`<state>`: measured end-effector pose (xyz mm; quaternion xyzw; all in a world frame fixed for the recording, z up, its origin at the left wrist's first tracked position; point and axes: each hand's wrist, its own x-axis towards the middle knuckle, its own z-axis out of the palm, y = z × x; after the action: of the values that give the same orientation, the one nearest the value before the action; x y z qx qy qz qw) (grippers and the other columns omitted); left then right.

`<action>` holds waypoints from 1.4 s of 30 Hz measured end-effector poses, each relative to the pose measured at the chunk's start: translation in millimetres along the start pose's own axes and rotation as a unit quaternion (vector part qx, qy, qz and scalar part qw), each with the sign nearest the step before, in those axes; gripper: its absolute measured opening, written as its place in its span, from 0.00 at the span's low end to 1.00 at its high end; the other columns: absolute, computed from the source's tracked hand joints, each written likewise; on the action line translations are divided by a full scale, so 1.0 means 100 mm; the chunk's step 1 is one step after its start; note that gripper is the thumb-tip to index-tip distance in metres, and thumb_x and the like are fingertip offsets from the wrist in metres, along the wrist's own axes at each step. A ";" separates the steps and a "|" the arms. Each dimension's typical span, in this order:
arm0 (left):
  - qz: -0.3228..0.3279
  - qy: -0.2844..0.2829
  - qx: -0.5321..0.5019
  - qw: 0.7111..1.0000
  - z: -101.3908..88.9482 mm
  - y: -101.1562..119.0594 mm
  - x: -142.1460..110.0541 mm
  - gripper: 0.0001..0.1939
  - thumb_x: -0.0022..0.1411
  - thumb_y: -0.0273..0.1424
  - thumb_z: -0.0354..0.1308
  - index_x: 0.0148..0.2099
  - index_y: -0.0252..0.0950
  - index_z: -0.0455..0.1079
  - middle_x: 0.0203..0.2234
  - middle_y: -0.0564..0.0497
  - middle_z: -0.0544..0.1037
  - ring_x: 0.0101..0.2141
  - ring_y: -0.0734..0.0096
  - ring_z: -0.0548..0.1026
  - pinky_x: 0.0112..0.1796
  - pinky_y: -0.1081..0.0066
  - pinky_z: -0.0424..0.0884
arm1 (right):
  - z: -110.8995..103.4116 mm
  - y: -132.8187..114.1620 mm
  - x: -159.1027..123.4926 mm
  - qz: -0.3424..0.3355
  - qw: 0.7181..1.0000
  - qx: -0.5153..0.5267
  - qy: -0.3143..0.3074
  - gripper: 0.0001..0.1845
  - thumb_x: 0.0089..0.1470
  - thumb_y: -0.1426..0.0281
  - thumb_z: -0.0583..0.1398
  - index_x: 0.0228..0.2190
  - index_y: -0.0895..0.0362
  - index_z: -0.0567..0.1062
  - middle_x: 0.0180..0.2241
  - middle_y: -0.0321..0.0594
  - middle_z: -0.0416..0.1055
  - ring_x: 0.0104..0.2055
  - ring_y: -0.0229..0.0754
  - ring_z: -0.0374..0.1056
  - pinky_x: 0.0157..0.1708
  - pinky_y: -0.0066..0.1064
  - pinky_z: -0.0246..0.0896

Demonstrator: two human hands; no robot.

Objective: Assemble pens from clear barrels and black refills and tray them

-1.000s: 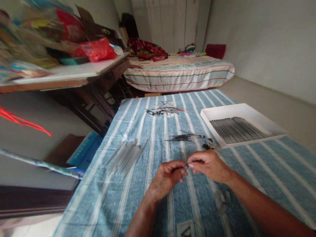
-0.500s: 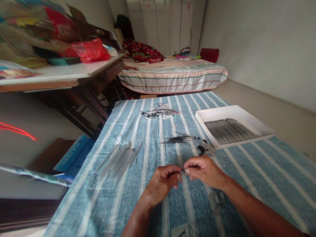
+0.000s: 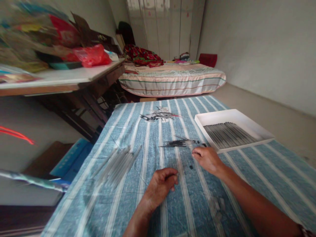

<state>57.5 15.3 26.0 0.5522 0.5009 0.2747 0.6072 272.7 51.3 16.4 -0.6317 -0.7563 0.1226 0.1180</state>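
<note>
My left hand (image 3: 162, 183) rests on the blue striped cloth (image 3: 247, 171) with its fingers curled; what they hold, if anything, is hidden. My right hand (image 3: 206, 158) lies further up and to the right, fingers bent down onto the cloth beside a small heap of dark parts (image 3: 200, 144). A tiny dark piece (image 3: 191, 167) lies between the two hands. Just beyond the right hand is a bundle of thin black rods (image 3: 175, 143). A pile of clear tubes (image 3: 118, 162) lies to the left of my left hand.
A white tray (image 3: 243, 116) with a row of dark pens stands at the right. Another pile of mixed pen parts (image 3: 159, 115) lies at the far end of the cloth. A cluttered table (image 3: 64, 74) is at the left, a bed (image 3: 172, 77) behind.
The hands were pinched together over one small piece; now they have parted. The right hand has gone up and to the right, toward the dark parts, and the left has sunk to the cloth.
</note>
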 end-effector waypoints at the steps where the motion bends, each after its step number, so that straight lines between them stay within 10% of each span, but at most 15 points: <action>1: 0.000 0.002 -0.001 1.000 0.00 -0.01 0.00 0.07 0.52 0.32 0.57 0.30 0.35 0.73 0.21 0.53 0.74 0.19 0.77 0.66 0.23 0.75 0.61 | -0.05 0.00 0.07 0.005 0.998 -0.059 -0.017 0.14 0.58 0.67 0.51 0.31 0.54 0.77 0.28 0.38 0.76 0.32 0.39 0.70 0.30 0.25 0.58; 11: 0.010 0.015 -0.018 1.000 -0.02 -0.03 0.00 0.07 0.52 0.32 0.57 0.30 0.34 0.74 0.19 0.53 0.73 0.18 0.77 0.65 0.22 0.75 0.60 | -0.11 -0.10 0.47 -0.060 0.972 -0.212 -0.086 0.13 0.51 0.78 0.53 0.29 0.62 0.77 0.32 0.54 0.76 0.37 0.49 0.73 0.32 0.30 0.59; 22: -0.005 0.118 -0.093 0.989 -0.13 -0.03 -0.02 0.11 0.49 0.31 0.59 0.37 0.34 0.74 0.20 0.53 0.74 0.18 0.77 0.65 0.20 0.75 0.57 | -0.40 0.00 0.04 -0.174 0.951 -0.236 -0.099 0.11 0.55 0.73 0.51 0.29 0.56 0.73 0.23 0.41 0.74 0.26 0.42 0.70 0.24 0.28 0.50; 42: 0.006 0.068 -0.085 0.994 -0.10 0.00 -0.04 0.12 0.51 0.31 0.59 0.38 0.33 0.73 0.21 0.52 0.74 0.18 0.79 0.65 0.19 0.76 0.56 | -0.54 0.00 -0.15 -0.248 0.935 -0.225 -0.113 0.12 0.51 0.81 0.50 0.27 0.57 0.70 0.24 0.41 0.75 0.24 0.40 0.69 0.22 0.31 0.47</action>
<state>46.4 15.5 28.5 0.4814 0.5129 0.3567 0.6148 292.9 38.3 67.1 -0.4158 -0.9052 -0.0137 -0.0870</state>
